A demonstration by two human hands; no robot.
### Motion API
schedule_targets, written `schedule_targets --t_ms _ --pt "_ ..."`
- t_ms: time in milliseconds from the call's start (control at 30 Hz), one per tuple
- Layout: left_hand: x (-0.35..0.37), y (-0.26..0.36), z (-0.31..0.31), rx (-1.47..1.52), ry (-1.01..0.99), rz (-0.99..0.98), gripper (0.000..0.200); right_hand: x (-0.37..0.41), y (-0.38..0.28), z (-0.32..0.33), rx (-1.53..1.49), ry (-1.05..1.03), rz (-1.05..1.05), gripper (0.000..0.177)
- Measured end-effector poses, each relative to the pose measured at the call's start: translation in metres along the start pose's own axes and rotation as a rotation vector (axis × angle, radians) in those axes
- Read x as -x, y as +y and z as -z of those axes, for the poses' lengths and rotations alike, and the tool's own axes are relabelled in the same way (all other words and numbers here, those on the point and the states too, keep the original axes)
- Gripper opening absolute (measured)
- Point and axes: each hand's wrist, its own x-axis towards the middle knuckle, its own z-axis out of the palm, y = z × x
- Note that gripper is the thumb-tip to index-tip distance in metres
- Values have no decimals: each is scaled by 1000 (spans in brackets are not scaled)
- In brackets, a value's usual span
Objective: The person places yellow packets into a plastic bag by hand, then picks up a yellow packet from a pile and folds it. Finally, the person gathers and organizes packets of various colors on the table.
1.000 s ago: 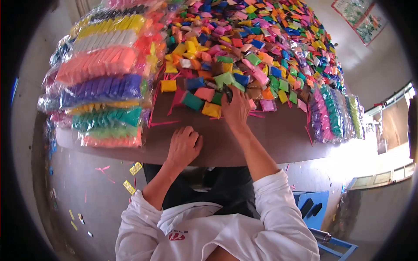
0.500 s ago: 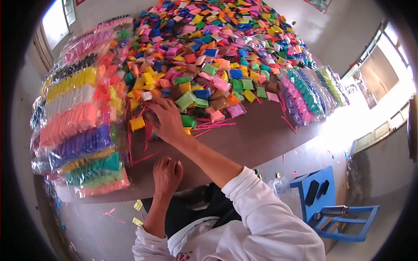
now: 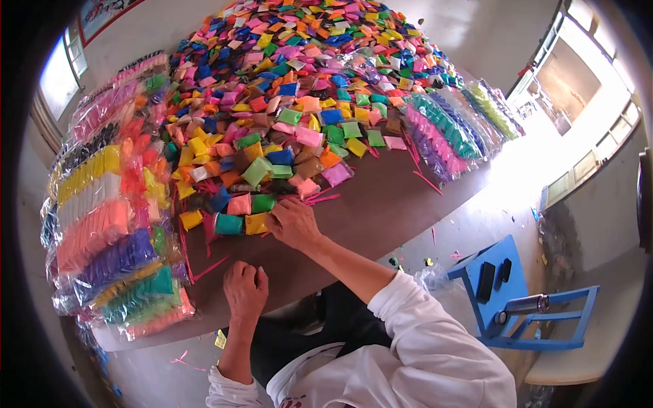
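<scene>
My right hand (image 3: 296,223) is at the near edge of the pile, its fingertips on the right end of a yellow packet (image 3: 256,224). A teal packet (image 3: 228,224) lies just left of the yellow one, with a green packet (image 3: 262,202) and a salmon packet (image 3: 239,204) behind them. My left hand (image 3: 245,289) rests near the table's front edge, its fingers curled; whether anything is inside them is hidden. Farther left lies a separate yellow packet (image 3: 191,219).
A large heap of colourful packets (image 3: 306,75) covers the back of the table (image 3: 381,197). Bagged rows of packets are stacked at the left (image 3: 102,217) and right (image 3: 449,129). Pink strips (image 3: 427,182) lie on the tabletop. A blue stool (image 3: 493,292) stands at the lower right.
My right hand has moved back toward me and to the right, onto the yellow packet. The teal packet now shows beside it. The whole view has shifted, and my left hand remains curled.
</scene>
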Motion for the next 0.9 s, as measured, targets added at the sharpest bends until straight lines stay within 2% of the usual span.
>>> schedule_targets --t_ms 267,900 --pt "0 2 1 -12 20 -8 17 5 0 -5 17 -164 -4 25" --pt "2 1 4 -13 47 -15 16 2 -6 2 44 -164 8 29"
